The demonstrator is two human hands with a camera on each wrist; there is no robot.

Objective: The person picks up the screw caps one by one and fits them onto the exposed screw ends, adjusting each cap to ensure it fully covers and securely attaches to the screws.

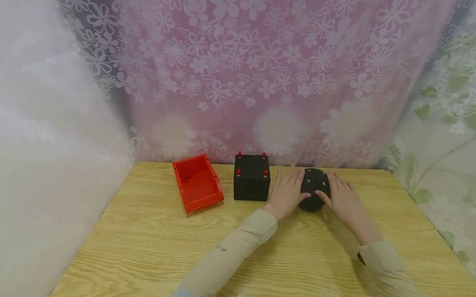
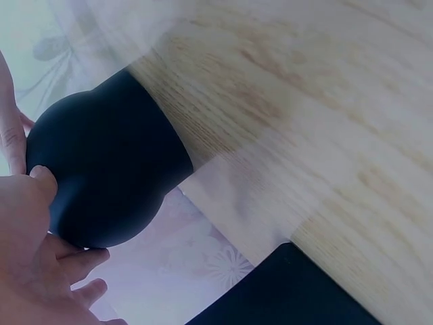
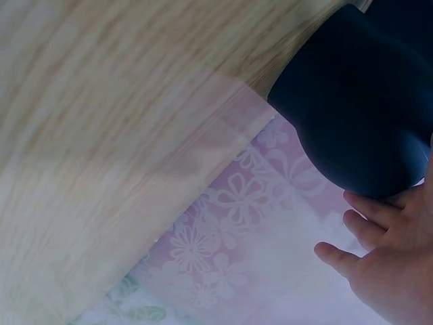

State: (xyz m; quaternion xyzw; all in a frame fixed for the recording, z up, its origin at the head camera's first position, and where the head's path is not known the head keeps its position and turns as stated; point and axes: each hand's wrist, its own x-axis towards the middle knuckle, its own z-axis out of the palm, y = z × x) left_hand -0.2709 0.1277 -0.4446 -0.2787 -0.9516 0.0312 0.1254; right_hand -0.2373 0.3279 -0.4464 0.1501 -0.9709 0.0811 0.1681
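Between the two hands stands a black rounded object (image 1: 314, 187), with several small pale spots on top. The left wrist view shows its bulging smooth body and a narrower end at the table. My left hand (image 1: 287, 195) lies along its left side, with fairly straight fingers and the thumb across its near face. From the right, my right hand (image 1: 346, 201) touches it, fingers extended and thumb on its near side. Left of the left hand sits a black box (image 1: 251, 188) with several red knobs (image 1: 265, 172) on its top.
A red open bin (image 1: 201, 204) lies turned at an angle left of the black box, with small red pieces (image 1: 188, 176) inside. The wooden table (image 1: 149, 251) ends at a pink floral curtain (image 1: 233, 77) behind. Pale curtains (image 1: 35, 135) hang at both sides.
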